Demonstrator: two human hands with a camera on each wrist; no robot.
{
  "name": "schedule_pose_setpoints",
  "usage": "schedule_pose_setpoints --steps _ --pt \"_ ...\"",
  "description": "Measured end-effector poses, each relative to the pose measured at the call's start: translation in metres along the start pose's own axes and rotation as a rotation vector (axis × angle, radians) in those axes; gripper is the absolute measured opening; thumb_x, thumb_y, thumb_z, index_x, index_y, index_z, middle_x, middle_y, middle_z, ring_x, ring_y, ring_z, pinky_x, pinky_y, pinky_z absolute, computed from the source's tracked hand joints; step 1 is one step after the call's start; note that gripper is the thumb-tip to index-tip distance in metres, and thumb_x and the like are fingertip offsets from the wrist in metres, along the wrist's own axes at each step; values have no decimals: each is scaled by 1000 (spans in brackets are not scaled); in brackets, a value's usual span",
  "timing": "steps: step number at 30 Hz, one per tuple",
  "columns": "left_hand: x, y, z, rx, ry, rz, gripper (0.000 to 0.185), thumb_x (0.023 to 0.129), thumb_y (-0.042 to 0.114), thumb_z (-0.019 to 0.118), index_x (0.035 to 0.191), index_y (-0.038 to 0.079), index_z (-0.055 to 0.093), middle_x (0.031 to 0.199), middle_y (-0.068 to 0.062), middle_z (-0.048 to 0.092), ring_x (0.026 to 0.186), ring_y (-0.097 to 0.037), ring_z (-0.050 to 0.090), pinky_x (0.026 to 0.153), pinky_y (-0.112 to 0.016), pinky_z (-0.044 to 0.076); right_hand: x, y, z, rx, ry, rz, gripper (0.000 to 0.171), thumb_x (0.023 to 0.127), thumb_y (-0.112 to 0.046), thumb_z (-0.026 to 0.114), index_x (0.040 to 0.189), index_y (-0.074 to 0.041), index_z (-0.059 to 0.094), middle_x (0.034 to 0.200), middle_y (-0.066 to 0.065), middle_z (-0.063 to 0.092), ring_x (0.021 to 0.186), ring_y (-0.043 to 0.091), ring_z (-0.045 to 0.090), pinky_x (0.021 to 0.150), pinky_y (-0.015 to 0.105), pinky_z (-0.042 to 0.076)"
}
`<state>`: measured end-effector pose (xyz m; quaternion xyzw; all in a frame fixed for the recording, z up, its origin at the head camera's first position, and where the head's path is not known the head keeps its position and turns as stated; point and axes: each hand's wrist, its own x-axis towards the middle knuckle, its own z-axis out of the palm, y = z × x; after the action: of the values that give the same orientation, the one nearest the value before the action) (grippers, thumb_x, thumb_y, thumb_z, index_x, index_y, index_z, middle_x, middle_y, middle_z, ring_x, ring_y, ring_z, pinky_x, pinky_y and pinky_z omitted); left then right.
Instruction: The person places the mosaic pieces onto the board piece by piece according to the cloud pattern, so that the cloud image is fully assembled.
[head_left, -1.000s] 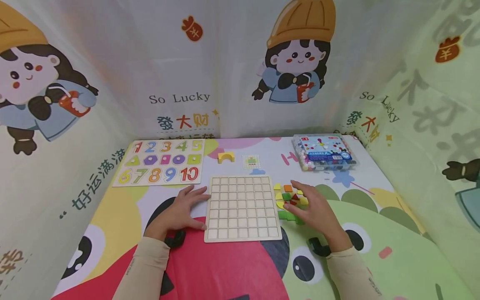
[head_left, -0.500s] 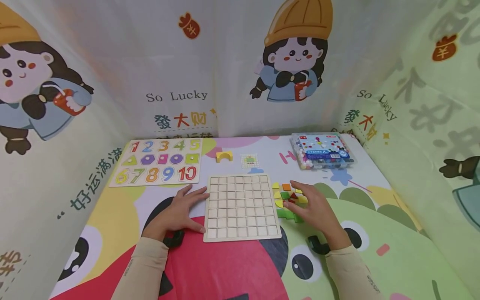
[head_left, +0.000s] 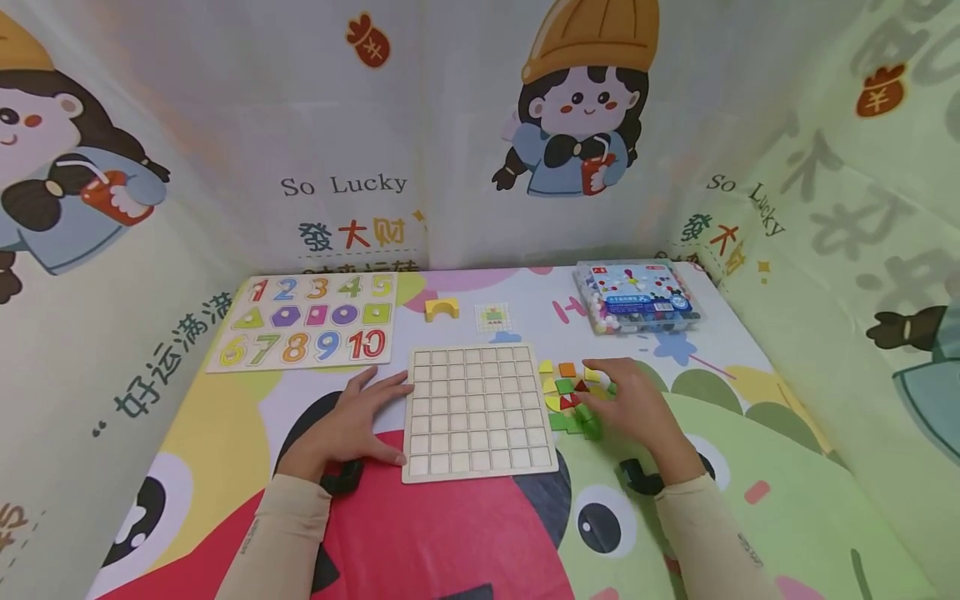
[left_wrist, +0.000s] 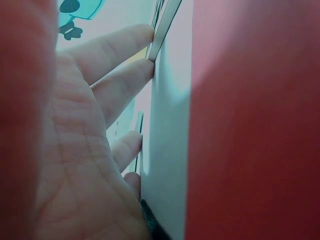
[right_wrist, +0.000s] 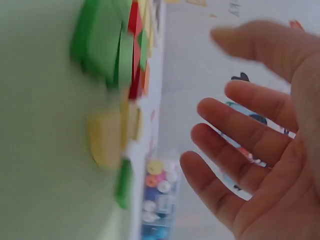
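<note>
Grid board [head_left: 480,412] flat on mat [head_left: 750,417], centre. Left hand [head_left: 348,425] flat on mat, straight spread fingers [left_wrist: 122,80] touching board's left edge. Right hand [head_left: 633,408] hovers over coloured blocks [head_left: 570,398] just right of board, fingers apart, holding nothing. Bead box [head_left: 637,298] behind; number puzzle [head_left: 303,321] far left.

Cartoon-print cloth walls [head_left: 465,125] w/ "So Lucky" text on 3 sides; table under bright cartoon-print mat [head_left: 750,433], even light.

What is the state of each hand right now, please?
Left hand: open, straight fingers touching the left edge of the wooden grid board.
Right hand: open, fingers spread just above the coloured shape pieces, holding nothing.
</note>
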<state>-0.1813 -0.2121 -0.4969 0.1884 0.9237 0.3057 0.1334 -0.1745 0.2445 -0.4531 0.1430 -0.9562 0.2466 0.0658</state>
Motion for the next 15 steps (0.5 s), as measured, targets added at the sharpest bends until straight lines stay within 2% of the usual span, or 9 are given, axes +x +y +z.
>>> schedule_pose_setpoints --steps 4,6,10,13,15 --pt "-3 -2 0 -4 -2 0 109 64 52 97 159 27 50 173 2 33 162 -41 6 104 -63 56 20 3 -9 -85 -88 -38 35 91 -10 81 125 0 76 122 18 77 119 42 66 103 61 54" --pt "-5 -2 -1 -8 -6 -5 109 64 51 98 159 27 50 173 1 32 162 -41 6 103 -63 56 33 3 -11 -118 -150 -55 30 92 -9 81 120 -1 78 119 17 78 119 41 67 109 61 51" --pt "-4 -1 -3 -8 -4 -7 109 64 50 98 159 27 49 173 1 33 162 -41 5 103 -62 57 58 3 -10 -145 -287 -19 22 96 -12 76 117 -7 81 120 12 78 122 38 65 112 60 50" --pt "-2 2 -4 -12 -2 1 109 64 50 97 160 27 49 173 1 32 162 -41 5 104 -63 56 72 4 -7 -168 -359 10 20 97 -15 74 114 -12 83 118 8 78 118 34 66 105 55 56" --pt "-2 3 -5 -12 -5 2 109 65 50 97 160 27 49 173 1 32 162 -41 5 105 -63 56 78 6 -5 -185 -393 -18 17 96 -14 75 111 -14 84 114 7 79 113 32 67 102 53 57"
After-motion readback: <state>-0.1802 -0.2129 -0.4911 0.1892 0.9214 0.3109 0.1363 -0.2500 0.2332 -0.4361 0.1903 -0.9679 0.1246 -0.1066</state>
